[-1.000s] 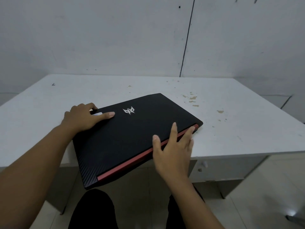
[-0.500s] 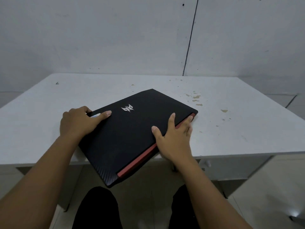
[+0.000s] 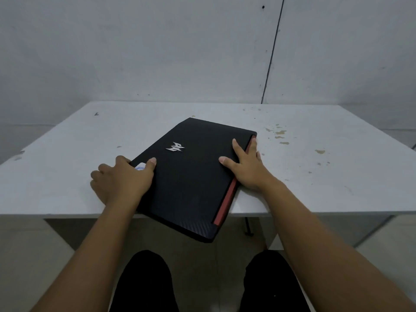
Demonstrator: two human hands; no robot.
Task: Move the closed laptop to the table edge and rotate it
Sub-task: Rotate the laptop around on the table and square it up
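A closed black laptop point(image 3: 193, 176) with a silver logo and a red hinge strip lies slanted on the white table point(image 3: 315, 176). Its near corner sticks out past the table's front edge. My left hand point(image 3: 121, 179) grips the laptop's left side, thumb on the lid and fingers curled around the edge. My right hand point(image 3: 245, 167) holds the right side over the red strip, thumb and forefinger on the lid, the other fingers along the edge.
Brown stains point(image 3: 279, 134) mark the table to the right of the laptop. A grey wall point(image 3: 157, 52) stands right behind the table. My legs in dark trousers point(image 3: 144, 282) are below the front edge, over a pale tiled floor.
The laptop has turned counter-clockwise between both hands; the red strip swung from facing me to facing right. Less of it overhangs the front edge. Both hands kept their grip.
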